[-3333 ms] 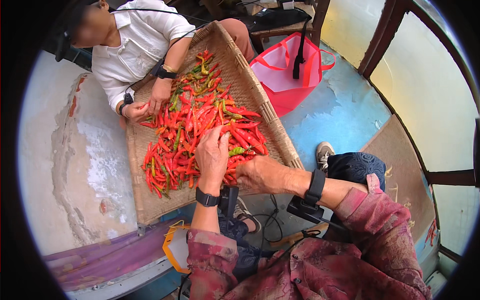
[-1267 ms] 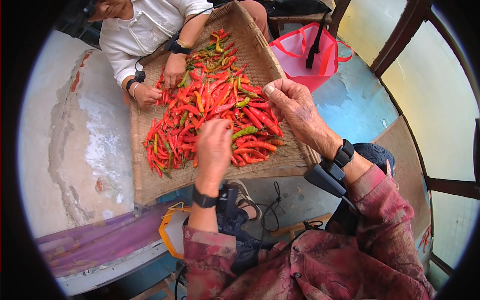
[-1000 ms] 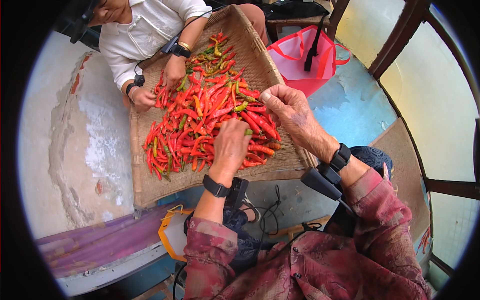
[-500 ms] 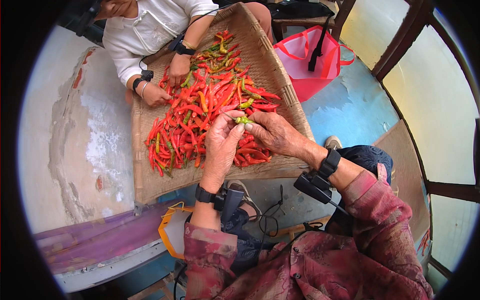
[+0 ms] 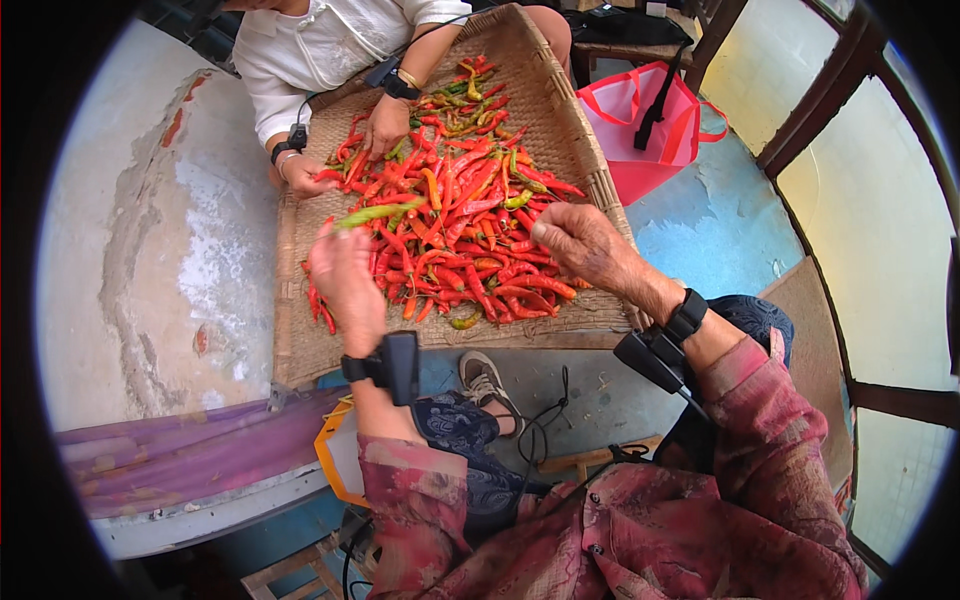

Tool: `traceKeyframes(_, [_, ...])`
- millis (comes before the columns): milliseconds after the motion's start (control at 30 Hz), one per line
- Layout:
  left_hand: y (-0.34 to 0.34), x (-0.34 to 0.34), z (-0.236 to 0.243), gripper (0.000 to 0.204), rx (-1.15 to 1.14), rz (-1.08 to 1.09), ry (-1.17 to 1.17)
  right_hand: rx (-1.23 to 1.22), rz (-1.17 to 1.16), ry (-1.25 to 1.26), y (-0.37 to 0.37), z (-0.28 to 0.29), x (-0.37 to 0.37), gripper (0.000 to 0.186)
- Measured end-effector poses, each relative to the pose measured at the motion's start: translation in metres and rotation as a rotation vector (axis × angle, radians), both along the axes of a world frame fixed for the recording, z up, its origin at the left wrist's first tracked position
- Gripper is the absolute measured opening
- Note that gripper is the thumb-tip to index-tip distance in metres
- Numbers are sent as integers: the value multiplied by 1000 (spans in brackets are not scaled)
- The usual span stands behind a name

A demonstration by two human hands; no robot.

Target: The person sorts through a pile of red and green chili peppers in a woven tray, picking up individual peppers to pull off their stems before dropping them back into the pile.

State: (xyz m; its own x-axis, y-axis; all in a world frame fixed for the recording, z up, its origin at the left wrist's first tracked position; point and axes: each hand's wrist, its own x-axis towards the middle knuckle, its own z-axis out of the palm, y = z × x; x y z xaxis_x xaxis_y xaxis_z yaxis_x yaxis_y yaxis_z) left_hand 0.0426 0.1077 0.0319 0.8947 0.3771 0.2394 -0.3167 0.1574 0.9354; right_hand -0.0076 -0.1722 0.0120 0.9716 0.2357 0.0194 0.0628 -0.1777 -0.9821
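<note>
A green chili pepper [image 5: 380, 212], smeared by motion, sticks out to the right from the fingertips of my left hand [image 5: 347, 280]. That hand is blurred too, above the left part of the heap of mostly red chili peppers [image 5: 455, 220]. At the heap's right side is my right hand [image 5: 592, 248], its fingers curled and the thumb pressed toward them. Whatever it may pinch is too small to make out. The chilies lie in a large woven basket tray [image 5: 310, 345], with a few green and orange ones among the red.
Across the tray sits a person in a white top [image 5: 345, 50]; both that person's hands [image 5: 388, 125] are in the chilies. A pink-and-red bag [image 5: 640, 175] stands on the blue floor to the right. Below the tray are a black cable [image 5: 540, 430] and an orange-edged bag [image 5: 340, 455].
My hands have moved apart. The left one has swung left with the green chili pepper, and the right one has drawn back to the right. The whole view has shifted slightly.
</note>
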Motion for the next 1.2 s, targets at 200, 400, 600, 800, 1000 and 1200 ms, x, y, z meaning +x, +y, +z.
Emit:
traceKeyframes(200, [19, -13, 0, 35, 34, -67, 345, 79, -73, 56, -7, 8, -3, 25])
traceKeyframes(400, [-13, -17, -15, 35, 1414, 93, 396, 46, -56, 15, -11, 6, -3, 24])
traceKeyframes(600, [0, -14, -21, 30, 1305, 45, 406, 57, -37, 73, -8, 16, -6, 24])
traceKeyframes(800, [-30, -29, 4, 17, 478, -225, 179, -170, -28, -132, -6, 10, -8, 16])
traceKeyframes(1000, [-77, -65, 8, 9, 508, -644, 148, -545, -181, -1019, 14, 32, -15, 29])
traceKeyframes(1200, [-73, -63, 4, 10, 529, -694, 159, -382, 205, -351, 19, 10, -23, 24])
